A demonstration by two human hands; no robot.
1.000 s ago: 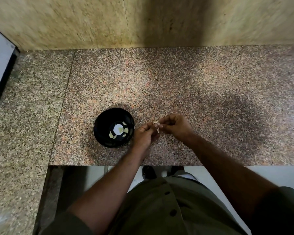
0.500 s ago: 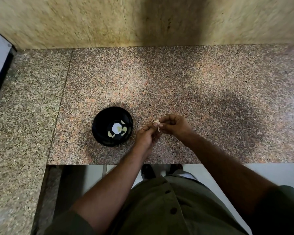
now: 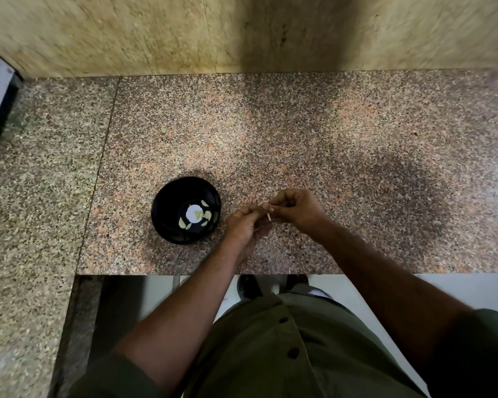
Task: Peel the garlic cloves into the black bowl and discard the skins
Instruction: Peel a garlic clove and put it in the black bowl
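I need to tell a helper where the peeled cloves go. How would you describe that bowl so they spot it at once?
Start at the speckled granite counter. Near its front edge, just left of the person's left hand, sits the black bowl. It is round and glossy, the only dish there, with pale garlic cloves inside.

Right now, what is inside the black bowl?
The black bowl holds several pale peeled garlic cloves lying round a white spot at its bottom. Nothing covers the inside; the near wall hides only a sliver of the floor. Exact clove count is unclear.

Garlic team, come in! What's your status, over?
Left hand and right hand both pinching one garlic clove, beside the black bowl. Peeled cloves inside. Nothing in the way.
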